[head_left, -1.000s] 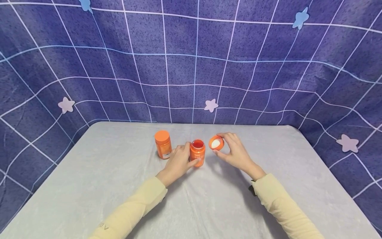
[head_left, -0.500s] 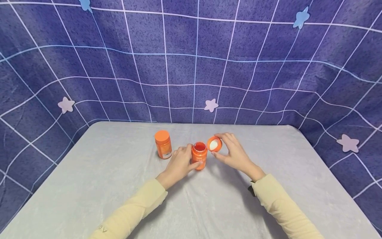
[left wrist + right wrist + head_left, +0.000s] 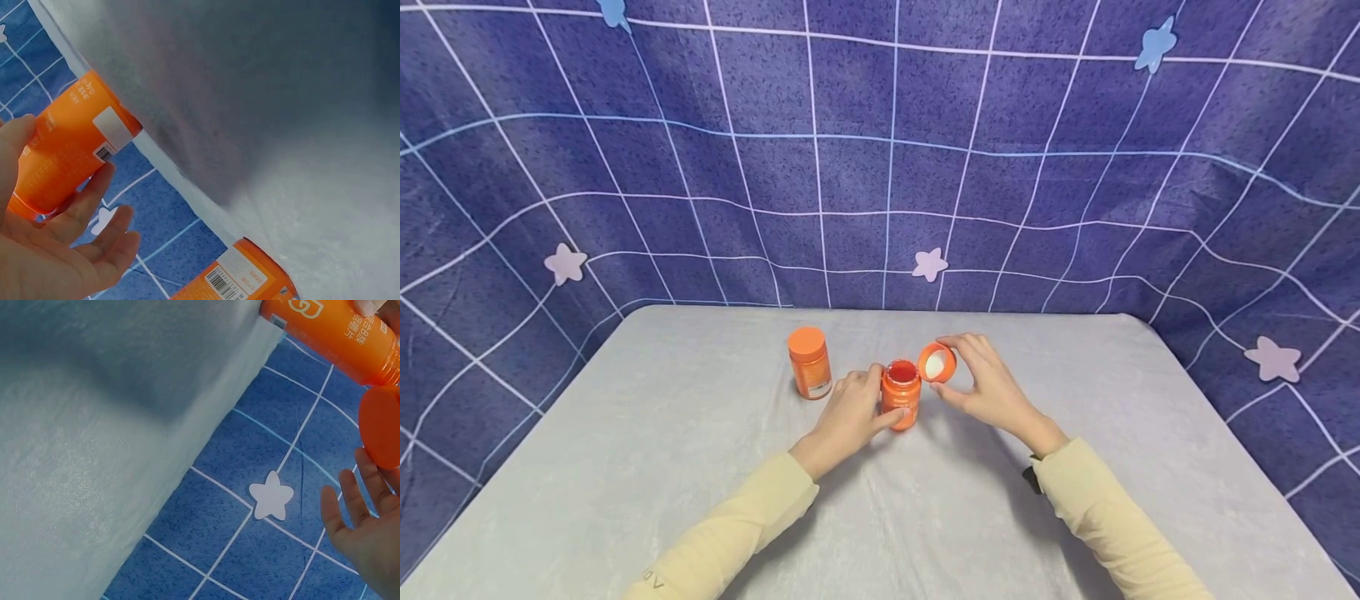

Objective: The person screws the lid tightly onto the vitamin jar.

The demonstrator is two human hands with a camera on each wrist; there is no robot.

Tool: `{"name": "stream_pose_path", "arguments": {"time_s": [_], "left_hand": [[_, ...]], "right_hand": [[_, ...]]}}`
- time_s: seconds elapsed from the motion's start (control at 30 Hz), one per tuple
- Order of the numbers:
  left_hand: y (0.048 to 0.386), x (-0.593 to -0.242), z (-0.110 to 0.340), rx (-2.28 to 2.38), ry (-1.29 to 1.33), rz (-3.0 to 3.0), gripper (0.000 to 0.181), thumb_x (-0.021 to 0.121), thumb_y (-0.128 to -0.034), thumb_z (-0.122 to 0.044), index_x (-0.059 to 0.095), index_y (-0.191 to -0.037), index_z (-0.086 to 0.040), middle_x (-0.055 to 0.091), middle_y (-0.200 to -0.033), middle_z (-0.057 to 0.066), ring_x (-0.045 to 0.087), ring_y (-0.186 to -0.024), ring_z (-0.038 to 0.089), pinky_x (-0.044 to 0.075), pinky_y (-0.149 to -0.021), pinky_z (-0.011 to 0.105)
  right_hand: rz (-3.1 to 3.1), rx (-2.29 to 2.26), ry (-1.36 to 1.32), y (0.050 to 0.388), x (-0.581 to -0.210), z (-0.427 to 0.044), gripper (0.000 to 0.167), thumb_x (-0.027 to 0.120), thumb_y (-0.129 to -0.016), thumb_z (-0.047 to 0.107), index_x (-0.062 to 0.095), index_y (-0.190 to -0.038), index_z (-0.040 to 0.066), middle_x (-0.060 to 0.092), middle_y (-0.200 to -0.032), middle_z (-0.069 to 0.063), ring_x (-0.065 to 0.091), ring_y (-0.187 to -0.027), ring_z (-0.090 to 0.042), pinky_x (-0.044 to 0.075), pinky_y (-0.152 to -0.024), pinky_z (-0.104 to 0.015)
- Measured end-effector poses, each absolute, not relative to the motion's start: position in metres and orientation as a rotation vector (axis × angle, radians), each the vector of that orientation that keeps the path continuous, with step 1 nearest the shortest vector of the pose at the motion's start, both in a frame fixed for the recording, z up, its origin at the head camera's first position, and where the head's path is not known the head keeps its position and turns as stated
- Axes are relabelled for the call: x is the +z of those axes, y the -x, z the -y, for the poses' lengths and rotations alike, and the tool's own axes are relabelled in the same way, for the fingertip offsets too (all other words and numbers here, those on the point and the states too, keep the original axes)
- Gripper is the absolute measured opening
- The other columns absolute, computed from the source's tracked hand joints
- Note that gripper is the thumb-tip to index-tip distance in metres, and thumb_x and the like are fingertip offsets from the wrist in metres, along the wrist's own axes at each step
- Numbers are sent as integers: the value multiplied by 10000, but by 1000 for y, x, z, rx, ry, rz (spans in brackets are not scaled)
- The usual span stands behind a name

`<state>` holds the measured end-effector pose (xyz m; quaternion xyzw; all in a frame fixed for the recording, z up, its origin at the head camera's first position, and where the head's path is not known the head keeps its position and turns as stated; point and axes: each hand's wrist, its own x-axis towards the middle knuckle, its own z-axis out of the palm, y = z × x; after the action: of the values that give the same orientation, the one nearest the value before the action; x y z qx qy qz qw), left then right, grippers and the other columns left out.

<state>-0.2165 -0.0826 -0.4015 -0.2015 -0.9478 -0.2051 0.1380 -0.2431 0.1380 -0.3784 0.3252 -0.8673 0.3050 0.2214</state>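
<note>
In the head view my left hand (image 3: 847, 414) grips an uncapped orange pill bottle (image 3: 901, 398), thumb across its front; its open mouth faces up toward the camera. Close to the right of that mouth, my right hand (image 3: 992, 383) pinches an orange screw cap (image 3: 937, 363) by its edge, its white inside turned toward the bottle and camera. The left wrist view shows the bottle's printed side and barcode (image 3: 103, 152) between thumb and fingers. From the right wrist, the cap (image 3: 380, 425) appears beside the bottle's threaded neck (image 3: 390, 369).
A second orange bottle (image 3: 810, 364), cap on, stands upright left of my left hand. All this is on a grey cloth-covered table (image 3: 880, 533). Behind the table's far edge hangs a blue curtain (image 3: 865, 175) with white grid lines and stars.
The bottle in my left hand has shifted slightly toward me and to the right. The cap in my right hand has moved a little left, closer to the bottle's mouth, and tilted.
</note>
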Motion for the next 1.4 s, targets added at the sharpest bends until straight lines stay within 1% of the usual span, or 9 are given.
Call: {"name": "stream_pose_path", "arguments": {"time_s": [0.17,0.43,0.63,0.8,1.1,1.4], "left_hand": [[217,-402,84,-618,594,2735,540,705,-761,-418,490,-1102,-58,641,-901,75,589,-969,303,445,-821,438],[218,-402,87,-639,613,2751,521,696,-770,-414,509,-1122,-80,657,-970,54,581,-1004,299,433,-863,444],[219,-404,89,-654,640,2749,487,691,-774,-419,528,-1088,-84,663,-941,57,580,-988,307,423,-861,453],[220,-405,91,-658,659,2738,461,699,-769,-412,542,-1062,-93,672,-917,56,579,-973,311,422,-852,464],[220,-405,92,-626,664,2750,479,701,-763,-420,545,-1069,-88,672,-918,50,581,-987,312,423,-855,455],[220,-408,93,-637,671,2751,475,697,-766,-423,546,-1080,-99,673,-942,40,581,-1002,303,421,-863,450]], "right_hand": [[2407,886,-897,243,-378,-138,561,751,-701,218,533,-1197,71,573,-1135,-37,458,-1062,-186,406,-911,-400],[2401,948,-908,245,-377,-137,564,759,-696,197,535,-1198,71,571,-1149,-29,453,-1080,-186,397,-928,-408],[2386,987,-937,246,-375,-137,562,760,-696,186,539,-1201,79,567,-1169,-39,448,-1099,-189,383,-946,-417],[2381,993,-957,246,-373,-137,569,765,-696,195,539,-1207,89,584,-1166,-42,463,-1098,-191,396,-939,-426],[2414,1030,-958,245,-372,-135,594,759,-714,202,507,-1240,93,577,-1184,-50,470,-1096,-184,433,-879,-397],[2389,1091,-979,246,-371,-132,590,767,-709,158,500,-1225,53,565,-1187,-92,486,-1101,-216,442,-870,-459]]}}
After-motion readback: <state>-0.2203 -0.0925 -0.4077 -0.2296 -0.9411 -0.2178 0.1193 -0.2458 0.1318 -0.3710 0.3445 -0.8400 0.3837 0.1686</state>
